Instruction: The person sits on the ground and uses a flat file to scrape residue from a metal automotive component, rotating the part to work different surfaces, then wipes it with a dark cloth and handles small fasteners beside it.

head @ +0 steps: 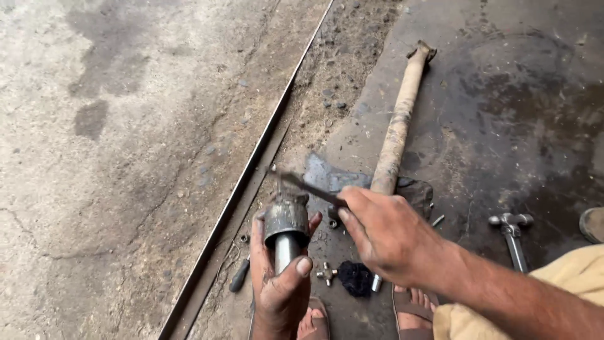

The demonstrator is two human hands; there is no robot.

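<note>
The left hand (280, 293) is wrapped tight around a shiny metal rod (286, 250), with the thumb pressed on the front of it. On top of the rod, just above the fingers, sits a fat, dark metal cup (287, 219) that looks greasy and worn. The right hand (387, 236) is closed around the end of a thin dark tool (309, 186). The tool slants up to the left, and its blurry tip is just over the top of the cup. Both hands are dirty with black grease. Behind the right hand a long rusty pipe (397, 126) lies on the ground and points away. Below the hands lie a small metal cross piece (326, 273) and a black rag (356, 277), close together. A screwdriver (239, 276) with a dark handle lies to the left, beside a long metal rail (251, 170) set in the ground. A silver tool (513, 230) with a round head lies well off to the right. The ground is rough grey concrete (94, 189), cracked on the left and dark with oil stains on the right. Two feet in sandals (412, 311) show at the bottom.
</note>
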